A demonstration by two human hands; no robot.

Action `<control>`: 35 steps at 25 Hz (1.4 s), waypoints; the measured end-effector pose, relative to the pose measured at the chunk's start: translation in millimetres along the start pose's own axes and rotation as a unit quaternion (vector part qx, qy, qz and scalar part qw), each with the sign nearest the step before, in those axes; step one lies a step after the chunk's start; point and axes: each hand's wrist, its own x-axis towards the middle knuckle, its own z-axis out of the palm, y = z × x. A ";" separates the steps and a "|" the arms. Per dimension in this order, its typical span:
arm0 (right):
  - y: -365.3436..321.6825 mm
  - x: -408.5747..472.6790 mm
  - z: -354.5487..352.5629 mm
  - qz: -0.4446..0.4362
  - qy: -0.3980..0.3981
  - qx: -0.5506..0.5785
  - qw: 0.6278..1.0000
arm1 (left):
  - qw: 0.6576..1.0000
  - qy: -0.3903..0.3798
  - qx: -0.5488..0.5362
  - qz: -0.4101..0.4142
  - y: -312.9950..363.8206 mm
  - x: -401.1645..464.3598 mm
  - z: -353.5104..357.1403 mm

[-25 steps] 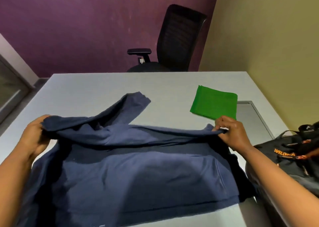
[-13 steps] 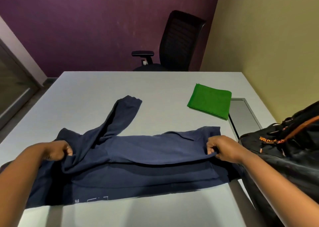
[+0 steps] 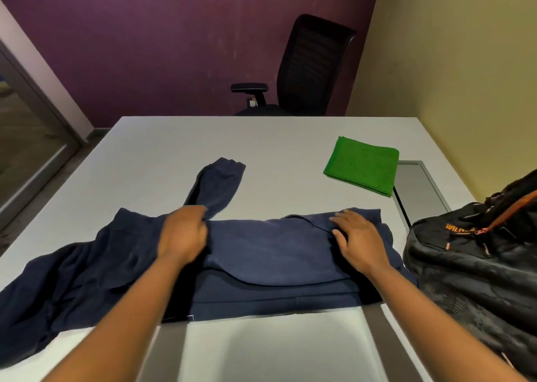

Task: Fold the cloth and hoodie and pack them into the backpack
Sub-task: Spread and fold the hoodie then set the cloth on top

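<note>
The navy hoodie (image 3: 261,253) lies across the near part of the desk (image 3: 180,143), already doubled over on itself, with its left portion sprawled loose toward the desk's left edge and one sleeve (image 3: 216,184) sticking out away from the person. The left hand (image 3: 184,233) sits on the fabric at the base of that sleeve, fingers curled as if bunching the cloth there, though blur makes the exact grip hard to read. The right hand (image 3: 356,236) rests flat on the folded right end, fingers spread and straight, pressing it down. The hoodie looks like thick, soft fleece: limp, light for its bulk, not slippery, likely to sag and spring open unless pinned, so it is best taken at the folded edges or by the sleeve cuff and smoothed flat after each fold. Just right of it, the black backpack (image 3: 476,265) stands at the desk's corner. Farther off, the green cloth (image 3: 361,165) lies apart, already folded into a neat square, thin and easy to lift by an edge.
</note>
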 end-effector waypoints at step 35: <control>-28.8 37.1 28.4 0.139 -0.166 -0.156 0.964 | 0.972 -0.195 0.133 0.019 11.0 -23.6 55.3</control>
